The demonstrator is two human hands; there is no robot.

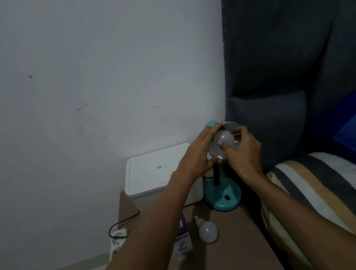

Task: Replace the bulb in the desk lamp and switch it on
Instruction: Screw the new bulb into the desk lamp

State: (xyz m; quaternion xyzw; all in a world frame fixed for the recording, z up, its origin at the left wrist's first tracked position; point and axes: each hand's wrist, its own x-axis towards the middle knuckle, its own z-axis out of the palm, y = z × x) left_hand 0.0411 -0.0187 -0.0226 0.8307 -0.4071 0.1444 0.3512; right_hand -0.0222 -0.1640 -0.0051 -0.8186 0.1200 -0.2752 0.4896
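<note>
My left hand [199, 152] steadies the teal shade [210, 124] at frame centre, my right hand [243, 149] grasps the bulb [226, 138]; I should turn it squarely, gently.

Frosted matt bulb [226, 139], glossy teal plastic lamp base [223, 197], matt brown tabletop [233, 252].

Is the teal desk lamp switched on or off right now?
Off. The white bulb held by the right hand at the teal desk lamp shade shows no glow, and the room stays dim.
</note>
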